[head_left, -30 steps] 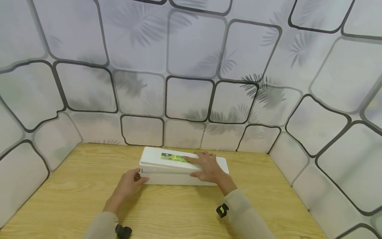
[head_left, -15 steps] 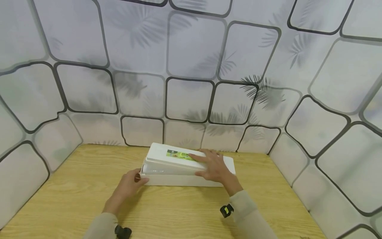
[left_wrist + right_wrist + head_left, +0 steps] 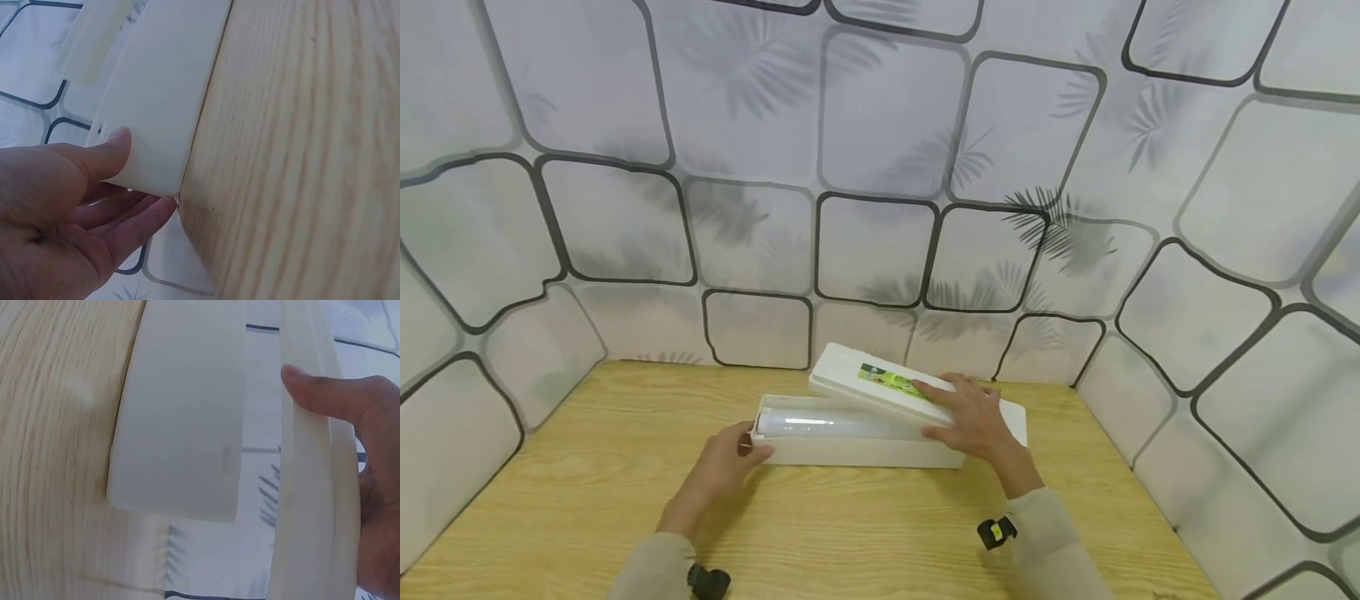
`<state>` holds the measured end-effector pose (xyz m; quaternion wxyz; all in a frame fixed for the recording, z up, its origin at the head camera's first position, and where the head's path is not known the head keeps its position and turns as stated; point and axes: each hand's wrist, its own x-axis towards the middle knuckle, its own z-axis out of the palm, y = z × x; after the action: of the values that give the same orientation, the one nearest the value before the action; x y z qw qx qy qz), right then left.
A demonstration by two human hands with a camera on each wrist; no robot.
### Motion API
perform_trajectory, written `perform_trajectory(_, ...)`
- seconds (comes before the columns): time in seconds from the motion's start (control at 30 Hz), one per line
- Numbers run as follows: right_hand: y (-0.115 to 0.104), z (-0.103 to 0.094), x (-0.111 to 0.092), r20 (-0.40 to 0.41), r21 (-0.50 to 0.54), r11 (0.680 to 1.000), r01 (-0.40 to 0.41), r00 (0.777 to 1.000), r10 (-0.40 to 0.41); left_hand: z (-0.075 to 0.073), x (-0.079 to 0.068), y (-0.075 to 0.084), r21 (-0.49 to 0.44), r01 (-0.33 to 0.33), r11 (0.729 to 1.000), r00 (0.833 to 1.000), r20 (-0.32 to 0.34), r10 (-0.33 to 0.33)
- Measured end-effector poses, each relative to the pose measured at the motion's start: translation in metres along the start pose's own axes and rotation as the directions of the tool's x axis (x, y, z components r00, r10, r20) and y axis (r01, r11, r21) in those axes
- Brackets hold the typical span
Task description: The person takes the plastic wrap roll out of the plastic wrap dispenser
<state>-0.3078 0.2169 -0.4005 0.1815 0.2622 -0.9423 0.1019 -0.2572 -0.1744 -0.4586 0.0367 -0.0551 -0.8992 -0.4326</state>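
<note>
Left hand [image 3: 726, 457] pinching box [image 3: 865, 452] at its 9 o'clock end, thumb on front, fingers round corner; box flat on table [image 3: 820, 533], shiny roll [image 3: 827, 423] lying inside

Here's change: lid [image 3: 880, 396] has slid off towards 3 o'clock, baring roll's 9 o'clock stretch – box only part uncovered, by looks

Right hand [image 3: 977, 421] grips lid, thumb on front edge, lid askew above box's 3 o'clock half

Patterned wall [image 3: 880, 250] beyond, 12 o'clock

Toward the table's [image 3: 835, 533] back edge lies the box [image 3: 857, 452] — roll [image 3: 827, 423] inside. The lid [image 3: 844, 369] is above the box's right end.
</note>
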Motion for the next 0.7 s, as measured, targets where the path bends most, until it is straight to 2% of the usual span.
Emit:
perform_trajectory(0.33,0.016,-0.01,-0.017,0.002,0.01,0.991,-0.131,0.991,0.131,-0.001,-0.001,-0.001,-0.02,0.019,1.0,1.0,0.021,-0.019)
perform_trajectory(0.7,0.046,-0.019,-0.04,0.018,0.028,0.975,-0.221,0.975,0.22,-0.004,-0.002,0.0,-0.045,0.033,0.998,0.999,0.033,-0.031)
